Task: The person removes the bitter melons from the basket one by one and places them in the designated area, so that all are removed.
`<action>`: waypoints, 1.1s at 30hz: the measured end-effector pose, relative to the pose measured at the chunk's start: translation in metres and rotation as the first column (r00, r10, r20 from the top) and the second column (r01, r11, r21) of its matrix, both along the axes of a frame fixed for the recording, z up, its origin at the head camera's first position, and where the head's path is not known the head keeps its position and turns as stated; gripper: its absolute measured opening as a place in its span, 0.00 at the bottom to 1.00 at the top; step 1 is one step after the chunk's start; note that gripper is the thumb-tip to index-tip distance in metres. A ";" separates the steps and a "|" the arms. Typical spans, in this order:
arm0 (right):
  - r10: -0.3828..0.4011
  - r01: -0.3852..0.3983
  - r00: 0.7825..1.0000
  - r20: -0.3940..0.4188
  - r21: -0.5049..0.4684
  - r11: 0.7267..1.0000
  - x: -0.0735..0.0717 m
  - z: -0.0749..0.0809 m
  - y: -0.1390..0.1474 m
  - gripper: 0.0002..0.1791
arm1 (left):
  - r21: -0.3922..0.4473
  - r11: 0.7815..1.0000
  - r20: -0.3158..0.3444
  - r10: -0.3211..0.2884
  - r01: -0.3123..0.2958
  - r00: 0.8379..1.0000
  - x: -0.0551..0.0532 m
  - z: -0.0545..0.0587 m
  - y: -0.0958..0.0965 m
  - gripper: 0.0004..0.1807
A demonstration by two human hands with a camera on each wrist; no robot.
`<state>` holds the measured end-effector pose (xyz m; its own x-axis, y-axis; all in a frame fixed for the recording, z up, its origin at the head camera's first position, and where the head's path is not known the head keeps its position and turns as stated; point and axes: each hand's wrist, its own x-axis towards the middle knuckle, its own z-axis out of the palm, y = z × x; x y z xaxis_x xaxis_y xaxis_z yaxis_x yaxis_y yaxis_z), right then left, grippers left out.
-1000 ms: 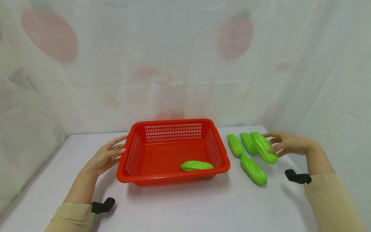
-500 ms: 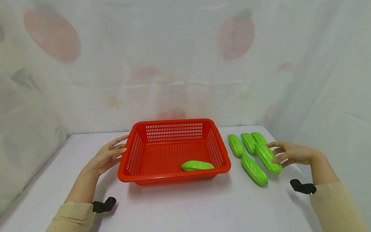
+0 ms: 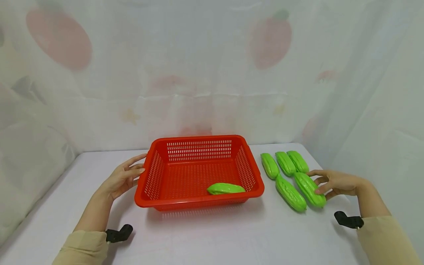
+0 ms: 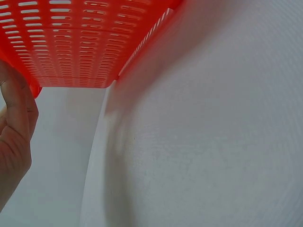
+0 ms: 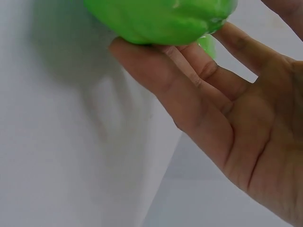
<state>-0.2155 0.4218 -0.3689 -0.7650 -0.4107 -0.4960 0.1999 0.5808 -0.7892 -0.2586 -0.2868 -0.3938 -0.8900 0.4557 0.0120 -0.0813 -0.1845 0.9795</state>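
Observation:
My right hand point(image 3: 341, 183) pinches a bright green, ridged bitter melon point(image 3: 308, 188) between thumb and fingers, low over the table at the right. In the right wrist view, the same bitter melon point(image 5: 165, 19) sits at my fingertips, its top cut off by the frame. My left hand point(image 3: 122, 178) touches the left rim of a red plastic basket point(image 3: 192, 202) from outside, fingers only lightly bent. From the left wrist, the basket's slotted wall point(image 4: 80, 45) shows beside that hand. Inside the basket, another bitter melon point(image 3: 226, 188) lies at the front right.
Right of the basket lie several more bitter melons: one point(image 3: 269, 165) close to its rim, two point(image 3: 285, 163) side by side at the back, and one point(image 3: 291, 193) nearer the front. A white cloth covers the table point(image 3: 212, 239); a printed curtain point(image 3: 198, 73) hangs behind it.
My right hand has brought its bitter melon down and toward me, from over the back row to beside the front bitter melon. The left hand and basket have hardly moved.

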 end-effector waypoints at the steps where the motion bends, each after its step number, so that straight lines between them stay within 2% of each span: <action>1: 0.005 -0.005 1.000 0.001 -0.003 1.000 0.001 -0.001 0.000 0.51 | -0.002 1.000 0.000 0.002 -0.002 1.000 0.000 0.000 0.000 0.29; 9: 0.021 -0.020 1.000 0.023 -0.029 0.999 0.002 -0.006 0.002 0.48 | -0.010 1.000 0.007 0.023 -0.023 1.000 0.001 0.000 0.000 0.29; 16: 0.023 -0.022 0.999 0.038 -0.036 0.999 0.001 -0.011 0.004 0.48 | 0.003 1.000 0.006 0.013 -0.013 1.000 0.000 -0.001 0.000 0.29; 33: 0.012 -0.011 0.998 0.067 -0.015 1.000 0.003 -0.010 0.005 0.48 | -0.002 1.000 0.009 0.017 -0.017 1.000 0.001 0.001 0.001 0.29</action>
<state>-0.2125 0.4267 -0.3788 -0.7255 -0.4269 -0.5398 0.2459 0.5718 -0.7827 -0.2571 -0.2860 -0.3929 -0.8977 0.4406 0.0035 -0.0866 -0.1842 0.9791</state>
